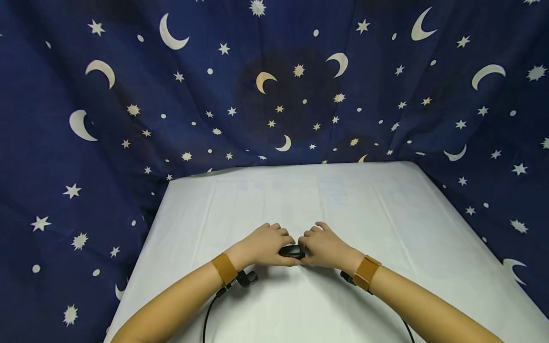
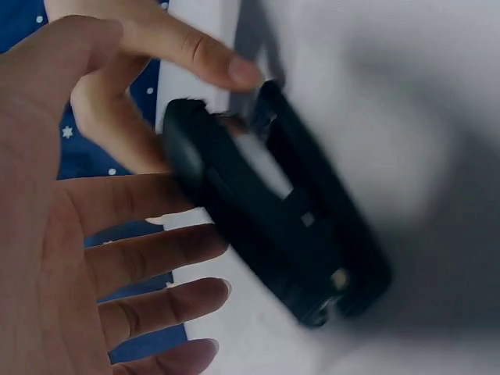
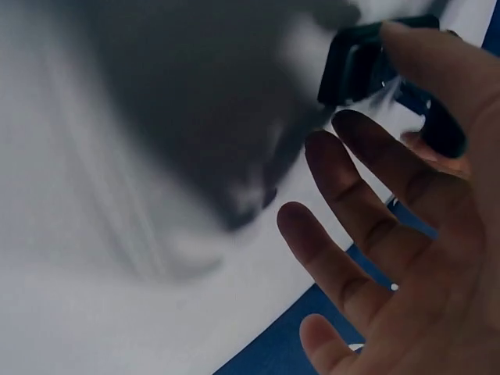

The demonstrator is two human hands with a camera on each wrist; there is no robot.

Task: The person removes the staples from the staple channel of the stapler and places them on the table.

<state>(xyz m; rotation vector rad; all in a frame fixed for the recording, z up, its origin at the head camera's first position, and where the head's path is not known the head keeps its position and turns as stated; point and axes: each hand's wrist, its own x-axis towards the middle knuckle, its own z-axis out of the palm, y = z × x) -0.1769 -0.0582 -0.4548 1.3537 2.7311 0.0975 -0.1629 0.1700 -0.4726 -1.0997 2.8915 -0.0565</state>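
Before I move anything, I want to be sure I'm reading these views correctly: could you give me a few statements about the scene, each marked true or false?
1. The black object is between the left hand and the right hand. True.
2. The two hands are at opposite edges of the white tabletop. False: they are close together, at the black object.
3. A left wristband and a right wristband show in the head view. True.
4. The curtain is plain white. False: it is dark blue with pale moons and stars.
5. The left wrist view shows a gap between two long parts of the black object. True.
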